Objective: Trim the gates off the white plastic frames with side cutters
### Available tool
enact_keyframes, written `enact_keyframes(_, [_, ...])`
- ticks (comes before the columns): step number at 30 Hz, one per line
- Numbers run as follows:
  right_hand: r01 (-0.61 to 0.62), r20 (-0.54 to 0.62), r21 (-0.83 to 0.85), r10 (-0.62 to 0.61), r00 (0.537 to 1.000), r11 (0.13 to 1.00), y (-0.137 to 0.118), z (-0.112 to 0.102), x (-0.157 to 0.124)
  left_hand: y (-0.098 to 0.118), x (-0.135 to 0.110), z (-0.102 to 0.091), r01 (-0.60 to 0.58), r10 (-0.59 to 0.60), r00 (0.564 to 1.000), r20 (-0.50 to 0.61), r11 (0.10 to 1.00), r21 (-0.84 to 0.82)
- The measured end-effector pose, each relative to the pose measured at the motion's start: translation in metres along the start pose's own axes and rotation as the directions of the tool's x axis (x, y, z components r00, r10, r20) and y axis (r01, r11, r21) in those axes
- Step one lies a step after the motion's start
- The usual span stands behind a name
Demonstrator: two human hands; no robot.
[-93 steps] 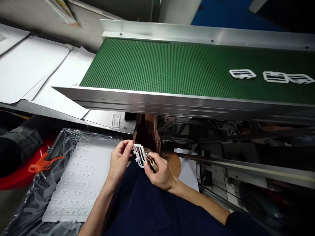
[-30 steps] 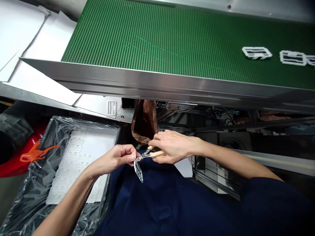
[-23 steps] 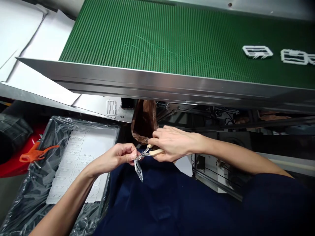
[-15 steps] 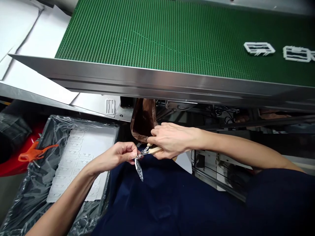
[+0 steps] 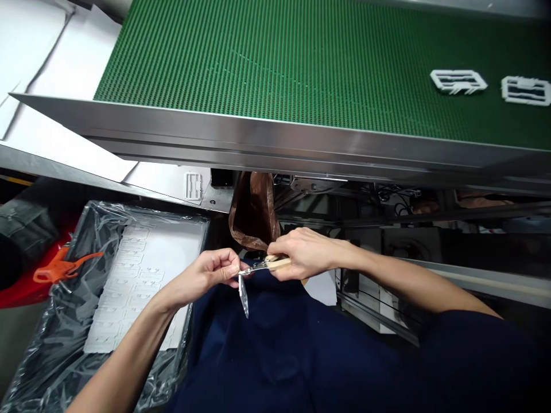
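Note:
Between thumb and fingers, my left hand pinches a small white plastic part, which hangs down below the fingertips, seen nearly edge-on. My right hand is wrapped round the pale handles of a pair of nippers. The metal jaws of the nippers reach left to the upper end of the part, close by my left fingertips. Whether the jaws are closed on the part is too small to tell. Just above the hands gapes a brown plastic bag.
A green conveyor belt behind a metal rail carries white frame-shaped parts. Another white part lies on the ledge. At left, a plastic-lined crate holds rows of flat white parts; an orange air gun rests beside it.
My right hand has shifted slightly right and down, and the nippers' handles have come closer together. The hanging part has turned more upright. The parts on the belt appear a little further right.

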State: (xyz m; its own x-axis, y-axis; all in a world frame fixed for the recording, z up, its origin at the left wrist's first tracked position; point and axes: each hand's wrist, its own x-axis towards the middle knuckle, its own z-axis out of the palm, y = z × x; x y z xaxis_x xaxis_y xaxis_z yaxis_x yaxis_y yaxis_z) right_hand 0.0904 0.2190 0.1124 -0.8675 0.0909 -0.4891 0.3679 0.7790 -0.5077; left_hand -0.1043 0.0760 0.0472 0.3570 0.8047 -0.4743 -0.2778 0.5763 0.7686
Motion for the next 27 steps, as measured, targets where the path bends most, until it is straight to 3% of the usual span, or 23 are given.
enact_keyframes(6, [-0.119,-0.066,0.239,0.139,0.988,0.964,0.011,0.011,-0.012,-0.014,0.002,0.005,-0.005,0.002,0.999,-0.047,0.998,-0.063])
enact_keyframes(12, [-0.242,-0.174,0.416,0.338,0.925,0.877,0.016,0.032,-0.021,-0.043,0.006,0.030,-0.084,0.083,0.983,-0.166,0.996,0.002])
enact_keyframes(14, [-0.281,-0.207,0.449,0.405,0.891,0.848,0.017,0.043,-0.023,-0.048,0.010,0.036,-0.078,0.041,0.964,-0.262,0.988,-0.134])
enact_keyframes(16, [-0.302,-0.255,0.467,0.453,0.854,0.831,0.017,0.052,-0.025,-0.046,0.014,0.038,-0.120,0.001,0.951,-0.310,0.923,-0.366])
enact_keyframes(20, [-0.277,-0.351,0.427,0.440,0.826,0.861,0.014,0.064,-0.025,-0.030,0.016,0.035,-0.148,-0.018,0.965,-0.262,0.787,-0.599])
enact_keyframes(27, [-0.238,-0.446,0.164,0.287,0.848,0.957,0.010,0.058,-0.022,-0.016,0.018,0.037,-0.069,-0.024,0.987,-0.160,0.833,-0.549])
